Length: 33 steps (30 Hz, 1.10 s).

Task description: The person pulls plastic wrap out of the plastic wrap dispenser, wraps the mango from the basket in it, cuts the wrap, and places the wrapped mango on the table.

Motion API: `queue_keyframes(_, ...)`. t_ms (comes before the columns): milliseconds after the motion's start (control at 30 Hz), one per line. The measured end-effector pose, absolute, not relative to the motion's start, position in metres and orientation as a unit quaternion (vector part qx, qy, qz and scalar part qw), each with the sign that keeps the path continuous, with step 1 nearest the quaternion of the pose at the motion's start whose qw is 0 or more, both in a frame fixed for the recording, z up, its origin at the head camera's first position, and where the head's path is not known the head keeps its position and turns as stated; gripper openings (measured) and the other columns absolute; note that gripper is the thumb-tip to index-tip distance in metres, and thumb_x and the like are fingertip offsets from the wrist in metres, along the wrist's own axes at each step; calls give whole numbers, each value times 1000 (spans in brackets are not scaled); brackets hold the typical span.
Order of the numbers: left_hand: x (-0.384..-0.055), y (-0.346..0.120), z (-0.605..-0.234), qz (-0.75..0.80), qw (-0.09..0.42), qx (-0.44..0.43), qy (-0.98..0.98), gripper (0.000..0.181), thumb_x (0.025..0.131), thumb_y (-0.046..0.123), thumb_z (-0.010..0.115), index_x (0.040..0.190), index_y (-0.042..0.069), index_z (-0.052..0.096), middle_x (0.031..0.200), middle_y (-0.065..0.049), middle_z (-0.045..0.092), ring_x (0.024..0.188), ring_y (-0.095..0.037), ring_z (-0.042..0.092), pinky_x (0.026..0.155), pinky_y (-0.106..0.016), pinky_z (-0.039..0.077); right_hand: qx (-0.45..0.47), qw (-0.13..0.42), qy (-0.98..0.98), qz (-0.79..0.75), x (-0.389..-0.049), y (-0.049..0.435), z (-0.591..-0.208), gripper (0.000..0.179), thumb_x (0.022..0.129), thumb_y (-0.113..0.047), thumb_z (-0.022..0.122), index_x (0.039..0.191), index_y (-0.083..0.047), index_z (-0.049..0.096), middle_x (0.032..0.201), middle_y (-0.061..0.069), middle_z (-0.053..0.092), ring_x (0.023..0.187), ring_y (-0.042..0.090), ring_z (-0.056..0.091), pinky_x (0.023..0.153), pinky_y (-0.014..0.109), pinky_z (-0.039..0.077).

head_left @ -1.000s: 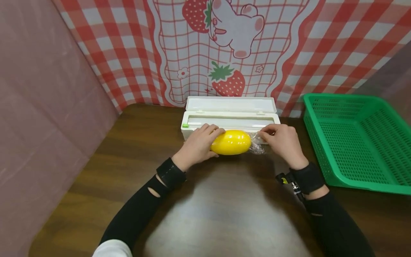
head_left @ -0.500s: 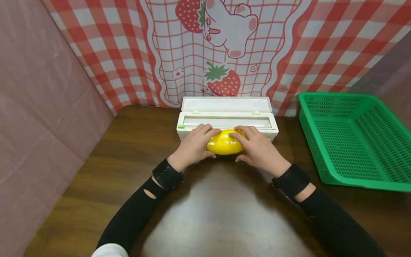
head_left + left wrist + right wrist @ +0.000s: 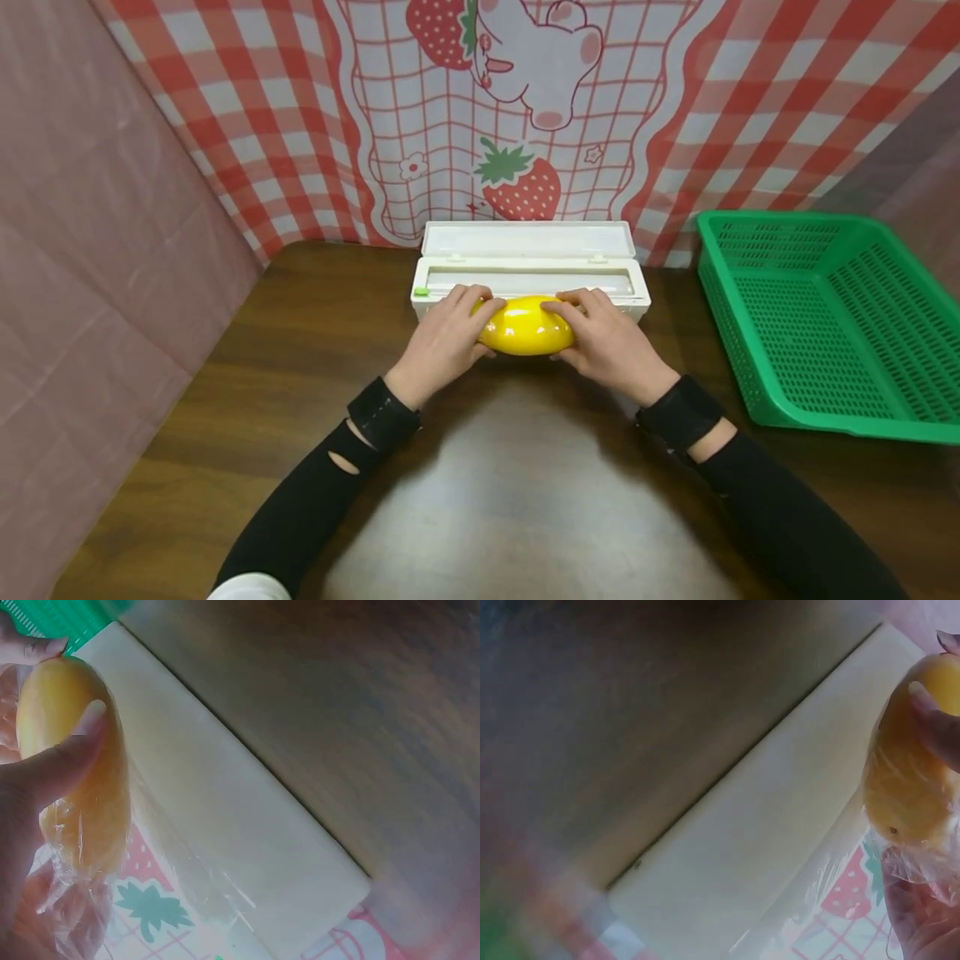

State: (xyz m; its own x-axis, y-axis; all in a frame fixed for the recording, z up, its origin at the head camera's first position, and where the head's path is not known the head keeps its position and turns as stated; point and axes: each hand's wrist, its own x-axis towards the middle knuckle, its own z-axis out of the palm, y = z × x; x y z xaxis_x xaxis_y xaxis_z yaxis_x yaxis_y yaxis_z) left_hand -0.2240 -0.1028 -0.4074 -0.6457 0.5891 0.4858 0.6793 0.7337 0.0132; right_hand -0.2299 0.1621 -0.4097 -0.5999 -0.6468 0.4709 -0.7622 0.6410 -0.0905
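Note:
A glossy yellow mango (image 3: 525, 327), wrapped in clear cling film (image 3: 79, 889), is held level in front of the white cling film dispenser (image 3: 528, 242). My left hand (image 3: 444, 333) grips its left end and my right hand (image 3: 613, 340) its right end. In both wrist views a thumb lies along the fruit, with the other fingers on its far side. Loose crumpled film bunches at the mango's ends, over the fingers. The dispenser's lid stands raised at the back, and a green slider (image 3: 422, 292) sits at its left end.
A green plastic basket (image 3: 757, 392) stands at the right of the wooden table (image 3: 480, 500). Behind the dispenser hangs a red-and-white checked cloth (image 3: 277, 108) with strawberry prints. A pink curtain (image 3: 112, 250) runs along the left side.
The right hand has let go of the loose film it pinched at the mango's right end and moved left to grip the mango itself. The left hand keeps its grip.

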Motion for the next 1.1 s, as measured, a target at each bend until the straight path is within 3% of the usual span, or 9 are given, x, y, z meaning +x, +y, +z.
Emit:
queue_keyframes(300,-226,-108,-410,-115,241,-343,-901,65,63,43,79,111,9,51,105,-2,54,94,-18,46,82,-27,41,390,219,-877,175,-225,159,-414,77,63,-31,82,131,-15,51,118,11,50,102,23,45,85,38,43)
queue_keyframes(600,-226,-108,-412,-119,226,-348,-902,61,63,42,80,109,9,57,97,-2,58,87,-16,49,76,-26,43,376,214,-883,183,-224,159,-420,78,64,-34,81,133,-15,50,122,10,54,106,24,51,89,40,43)
queue_keyframes(900,-224,-105,-413,-115,210,-350,-906,57,63,43,79,106,10,60,98,-2,61,85,-15,49,76,-26,43,376,188,-888,185,-224,163,-419,80,66,-36,80,135,-14,48,127,9,55,109,23,53,90,41,42)
queue_keyframes(1100,-223,-104,-411,-98,189,-360,-908,57,65,45,78,108,10,64,102,-1,63,88,-15,54,78,-28,45,373,153,-898,176,-222,163,-414,80,67,-38,78,136,-13,46,122,8,58,99,17,58,81,36,48)
